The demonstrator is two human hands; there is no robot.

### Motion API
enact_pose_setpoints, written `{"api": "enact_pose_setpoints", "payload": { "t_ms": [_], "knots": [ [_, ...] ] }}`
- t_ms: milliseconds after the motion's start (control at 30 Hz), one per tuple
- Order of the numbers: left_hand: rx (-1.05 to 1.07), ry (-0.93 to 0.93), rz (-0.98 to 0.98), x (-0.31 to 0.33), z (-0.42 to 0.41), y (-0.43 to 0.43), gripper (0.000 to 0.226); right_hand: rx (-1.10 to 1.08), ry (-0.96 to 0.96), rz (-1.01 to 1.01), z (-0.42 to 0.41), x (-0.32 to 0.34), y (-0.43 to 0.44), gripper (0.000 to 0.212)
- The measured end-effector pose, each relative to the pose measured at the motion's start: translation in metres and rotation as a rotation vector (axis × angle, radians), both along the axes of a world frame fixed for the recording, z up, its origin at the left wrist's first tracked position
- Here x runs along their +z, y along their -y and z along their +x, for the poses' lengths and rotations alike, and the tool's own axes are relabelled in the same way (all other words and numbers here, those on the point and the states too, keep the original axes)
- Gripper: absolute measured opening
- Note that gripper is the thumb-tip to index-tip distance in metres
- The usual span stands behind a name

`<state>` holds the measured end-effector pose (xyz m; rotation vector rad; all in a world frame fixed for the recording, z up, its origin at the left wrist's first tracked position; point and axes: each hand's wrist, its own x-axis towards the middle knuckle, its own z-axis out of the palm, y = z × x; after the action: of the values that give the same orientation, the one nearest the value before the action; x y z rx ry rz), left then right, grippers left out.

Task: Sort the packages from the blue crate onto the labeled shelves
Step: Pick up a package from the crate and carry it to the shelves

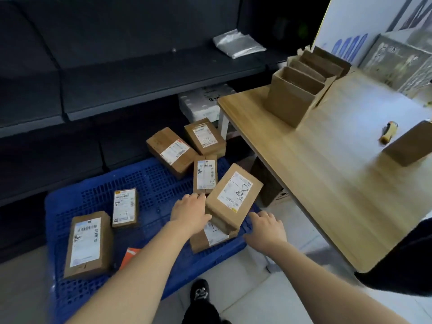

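Looks barely started tbh: packages (87,244) all over the blue crate (159,183), left hand (190,213) touches a tilted package (233,195) (grip unclear), right hand (266,228) hovers spread open beside it.

Cardboard boxes (297,94) stand on a wooden table (327,183).

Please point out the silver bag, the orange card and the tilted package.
silver bag (238,43), head view, middle of its top face.
orange card (129,256), head view, its visible upper part.
tilted package (233,195), head view, its white label.
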<state>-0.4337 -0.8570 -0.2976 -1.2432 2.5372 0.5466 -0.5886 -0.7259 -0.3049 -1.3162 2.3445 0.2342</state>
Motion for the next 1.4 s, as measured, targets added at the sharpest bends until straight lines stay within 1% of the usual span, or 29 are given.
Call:
{"api": "enact_pose_setpoints", "payload": {
  "t_ms": [100, 167, 233, 333, 400, 500, 633, 700, 767, 900, 967, 1133, 1167, 1200, 1267, 1333, 1400],
  "knots": [
    [0.014, -0.014, 0.095, -0.024, -0.019, 0.021, 0.054, -0.120, 0.098, 0.013, -0.010, -0.023, 0.016, 0.040],
    [0.038, -0.030, 0.183, -0.037, -0.031, 0.033, 0.056, -0.221, 0.194, 0.023, -0.015, -0.040, 0.027, 0.037],
    [0.079, -0.045, 0.293, -0.051, -0.043, 0.042, 0.061, -0.383, 0.345, -0.004, -0.018, -0.054, 0.038, 0.038],
    [0.153, -0.107, 0.445, -0.068, -0.053, 0.051, 0.050, -0.677, 0.573, -0.097, -0.018, -0.067, 0.049, 0.036],
    [0.208, -0.146, 0.502, -0.072, -0.056, 0.053, 0.043, -0.794, 0.630, -0.148, -0.015, -0.071, 0.052, 0.032],
    [0.266, -0.173, 0.524, -0.073, -0.055, 0.053, 0.048, -0.829, 0.618, -0.236, -0.010, -0.077, 0.050, 0.028],
    [0.380, -0.257, 0.555, -0.068, -0.045, 0.040, 0.039, -0.780, 0.598, -0.364, -0.004, -0.075, 0.047, 0.029],
    [0.455, -0.321, 0.557, -0.059, -0.039, 0.030, 0.038, -0.736, 0.614, -0.415, -0.003, -0.069, 0.046, 0.026],
    [0.535, -0.394, 0.532, -0.047, -0.033, 0.020, 0.038, -0.681, 0.633, -0.460, -0.003, -0.059, 0.045, 0.019],
    [0.720, -0.558, 0.448, -0.018, -0.022, -0.007, 0.035, -0.535, 0.655, -0.582, -0.004, -0.028, 0.045, 0.014],
    [0.800, -0.640, 0.387, -0.002, -0.016, -0.023, 0.033, -0.451, 0.690, -0.628, -0.003, -0.010, 0.045, 0.017],
    [0.965, -0.846, 0.207, 0.035, 0.005, -0.062, 0.039, -0.238, 0.789, -0.712, 0.010, 0.031, 0.045, 0.026],
    [0.995, -0.891, 0.173, 0.043, 0.011, -0.070, 0.038, -0.202, 0.803, -0.722, 0.015, 0.038, 0.045, 0.031],
    [1.024, -0.931, 0.141, 0.051, 0.018, -0.077, 0.036, -0.156, 0.811, -0.728, 0.021, 0.044, 0.045, 0.035],
    [1.081, -1.000, 0.072, 0.068, 0.033, -0.092, 0.034, -0.064, 0.838, -0.742, 0.036, 0.055, 0.045, 0.037],
    [1.125, -1.046, -0.009, 0.085, 0.051, -0.107, 0.034, 0.004, 0.903, -0.734, 0.056, 0.068, 0.043, 0.038],
    [1.172, -1.084, -0.082, 0.099, 0.072, -0.123, 0.030, 0.060, 0.970, -0.718, 0.078, 0.082, 0.041, 0.047]
  ]
}}
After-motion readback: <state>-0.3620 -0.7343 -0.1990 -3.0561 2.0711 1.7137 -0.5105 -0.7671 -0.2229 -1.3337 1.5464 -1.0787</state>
